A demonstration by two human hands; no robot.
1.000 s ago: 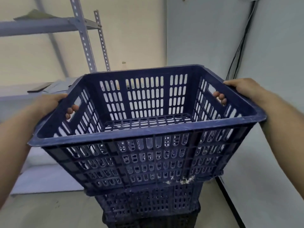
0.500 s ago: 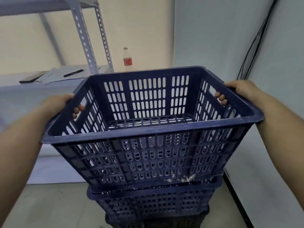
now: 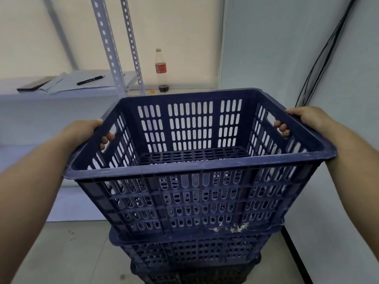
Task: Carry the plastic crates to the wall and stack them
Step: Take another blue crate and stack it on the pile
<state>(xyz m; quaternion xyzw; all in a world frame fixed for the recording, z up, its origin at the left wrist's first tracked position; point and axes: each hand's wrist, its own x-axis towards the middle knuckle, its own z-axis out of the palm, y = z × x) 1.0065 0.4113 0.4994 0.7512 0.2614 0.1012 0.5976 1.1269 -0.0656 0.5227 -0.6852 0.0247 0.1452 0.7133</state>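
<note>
A dark blue slotted plastic crate [image 3: 196, 189], empty, fills the middle of the view. My left hand [image 3: 86, 130] grips its left handle slot, fingers curled through the hole. My right hand [image 3: 303, 117] grips the right handle slot the same way. Directly beneath it sits a second blue crate [image 3: 190, 253], with a darker crate [image 3: 184, 275] under that, forming a stack beside the grey wall [image 3: 338, 140] on the right. The held crate's base sits at or just inside the rim of the crate below; contact cannot be told.
A metal shelf rack [image 3: 114, 58] stands at the back left, with papers, a black pen [image 3: 90, 80] and a dark flat device [image 3: 34, 84] on its shelf. A cola bottle [image 3: 161, 72] stands on a ledge behind. Black cables [image 3: 320, 64] run down the right wall. Tiled floor lies to the left.
The crate has come down onto the stack while the view tilted lower; the shelf, pen and bottle have come into view above the crate. Both hands keep their grip.
</note>
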